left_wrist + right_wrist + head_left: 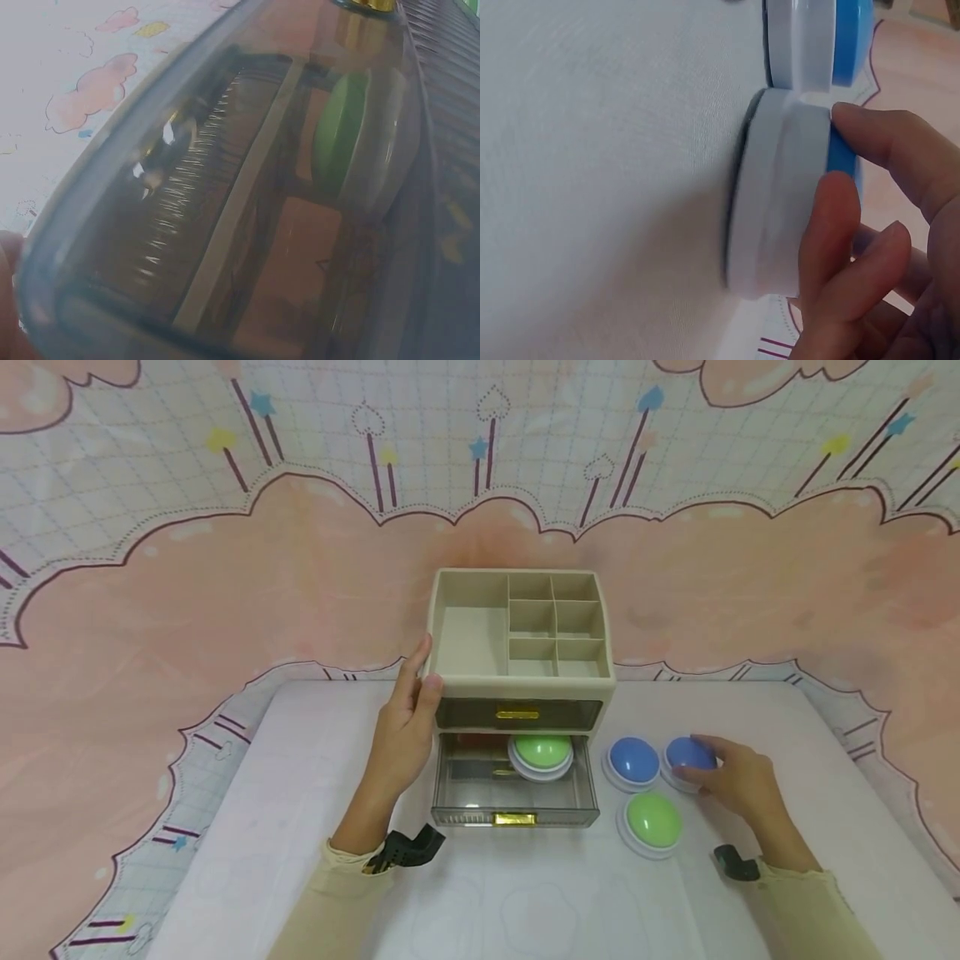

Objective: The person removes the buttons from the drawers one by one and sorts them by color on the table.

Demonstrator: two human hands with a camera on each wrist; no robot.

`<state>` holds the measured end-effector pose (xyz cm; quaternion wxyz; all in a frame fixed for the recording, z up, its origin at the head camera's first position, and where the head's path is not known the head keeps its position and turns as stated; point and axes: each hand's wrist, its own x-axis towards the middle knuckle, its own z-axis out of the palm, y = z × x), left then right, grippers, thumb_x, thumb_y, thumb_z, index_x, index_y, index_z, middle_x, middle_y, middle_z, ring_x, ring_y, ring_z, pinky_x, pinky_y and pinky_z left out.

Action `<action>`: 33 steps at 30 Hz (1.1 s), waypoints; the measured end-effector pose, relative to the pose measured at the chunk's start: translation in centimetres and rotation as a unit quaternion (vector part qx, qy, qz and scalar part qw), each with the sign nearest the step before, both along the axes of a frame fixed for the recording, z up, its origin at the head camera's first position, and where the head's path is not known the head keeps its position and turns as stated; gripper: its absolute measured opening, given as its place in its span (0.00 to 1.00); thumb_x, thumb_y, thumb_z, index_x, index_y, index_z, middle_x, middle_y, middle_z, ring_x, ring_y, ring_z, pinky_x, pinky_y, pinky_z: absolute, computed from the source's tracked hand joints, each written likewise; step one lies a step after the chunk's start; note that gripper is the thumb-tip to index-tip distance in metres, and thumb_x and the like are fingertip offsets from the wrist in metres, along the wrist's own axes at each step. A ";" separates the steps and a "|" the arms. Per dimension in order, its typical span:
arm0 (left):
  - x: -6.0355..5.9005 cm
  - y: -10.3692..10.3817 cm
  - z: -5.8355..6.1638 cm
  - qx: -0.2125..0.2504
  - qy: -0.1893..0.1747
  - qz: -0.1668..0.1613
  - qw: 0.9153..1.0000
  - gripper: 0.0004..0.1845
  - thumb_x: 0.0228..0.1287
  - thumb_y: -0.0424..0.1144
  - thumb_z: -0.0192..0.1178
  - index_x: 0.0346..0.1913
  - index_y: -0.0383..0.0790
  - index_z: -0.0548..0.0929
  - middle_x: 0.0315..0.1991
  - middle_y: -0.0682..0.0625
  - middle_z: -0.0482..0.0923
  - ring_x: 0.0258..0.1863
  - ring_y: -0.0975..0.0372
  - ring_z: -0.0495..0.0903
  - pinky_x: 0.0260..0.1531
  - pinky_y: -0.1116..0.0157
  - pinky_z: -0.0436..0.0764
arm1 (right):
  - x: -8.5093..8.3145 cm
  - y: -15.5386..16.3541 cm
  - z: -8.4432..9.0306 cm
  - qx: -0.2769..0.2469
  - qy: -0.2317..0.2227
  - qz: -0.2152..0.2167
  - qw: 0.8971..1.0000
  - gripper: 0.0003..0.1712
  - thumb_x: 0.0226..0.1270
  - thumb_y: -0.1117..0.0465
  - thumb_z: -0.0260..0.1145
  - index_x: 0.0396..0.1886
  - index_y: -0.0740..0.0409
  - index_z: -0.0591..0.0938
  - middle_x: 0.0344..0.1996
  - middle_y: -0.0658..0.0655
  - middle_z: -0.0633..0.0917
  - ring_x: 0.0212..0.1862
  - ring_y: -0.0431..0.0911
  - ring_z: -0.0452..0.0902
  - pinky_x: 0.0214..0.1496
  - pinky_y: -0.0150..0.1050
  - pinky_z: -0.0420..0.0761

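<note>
My right hand (738, 777) pinches a round blue push button (692, 753) with a white base, thumb and fingers at its sides. In the right wrist view that white base (769, 202) stands close to the white tabletop. My left hand (405, 722) lies with extended fingers against the left side of a beige desktop drawer organizer (472, 683), thumb at its front corner. The lower clear drawer (465, 793) is pulled out, with a green push button (543, 750) inside near its right side. Through the drawer wall, the left wrist view shows this green button (341, 135) too.
Another blue push button (633, 760) sits right beside the held one, and a green push button (654, 820) lies nearer me. The upper drawer (465, 714) is closed. Open compartments (472, 635) top the organizer. A patterned cloth (712, 585) hangs behind the white table (300, 760).
</note>
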<state>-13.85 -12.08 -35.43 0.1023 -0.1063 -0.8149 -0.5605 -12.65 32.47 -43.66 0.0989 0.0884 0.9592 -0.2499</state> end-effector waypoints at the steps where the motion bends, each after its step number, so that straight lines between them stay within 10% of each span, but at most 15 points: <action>1: 0.0 0.0 0.0 0.000 -0.001 -0.002 1.000 0.28 0.83 0.53 0.45 0.80 0.69 0.55 0.69 0.41 0.75 0.59 0.51 0.76 0.60 0.47 0.73 | 0.0 0.0 0.0 -0.001 -0.003 -0.002 1.000 0.51 0.64 0.37 0.73 0.77 0.62 0.66 0.67 0.78 0.71 0.48 0.59 0.84 0.58 0.65 0.79; 12: -0.1 -0.2 -0.1 -0.002 0.002 0.004 1.000 0.28 0.83 0.53 0.46 0.79 0.72 0.56 0.66 0.41 0.77 0.57 0.52 0.76 0.58 0.49 0.74 | -0.3 -0.1 -0.2 -0.017 -0.016 -0.011 1.000 0.53 0.63 0.37 0.73 0.79 0.59 0.64 0.72 0.78 0.64 0.65 0.71 0.69 0.65 0.68 0.71; 17: 0.0 -0.1 -0.1 0.002 0.000 0.000 1.000 0.28 0.83 0.53 0.46 0.80 0.72 0.55 0.58 0.39 0.80 0.51 0.52 0.75 0.55 0.52 0.73 | 0.1 -0.4 0.4 -0.014 -0.019 -0.015 1.000 0.54 0.62 0.36 0.73 0.79 0.58 0.63 0.65 0.77 0.74 0.46 0.57 0.84 0.61 0.68 0.74; 25: 0.1 -0.1 0.0 -0.002 -0.001 0.001 1.000 0.28 0.82 0.54 0.46 0.80 0.71 0.55 0.69 0.43 0.74 0.60 0.52 0.76 0.61 0.47 0.73 | 1.9 -4.0 3.1 -0.029 0.070 0.021 0.997 0.44 0.66 0.41 0.72 0.76 0.54 0.70 0.60 0.70 0.81 0.32 0.43 0.86 0.33 0.38 0.80; 33: -0.1 -0.1 -0.2 -0.003 0.005 -0.001 1.000 0.28 0.83 0.53 0.45 0.80 0.72 0.55 0.61 0.40 0.78 0.54 0.52 0.75 0.55 0.50 0.74 | 4.3 -8.1 7.3 -0.036 0.178 0.062 0.981 0.36 0.63 0.42 0.75 0.69 0.47 0.78 0.25 0.50 0.89 0.23 0.40 0.81 0.21 0.35 0.70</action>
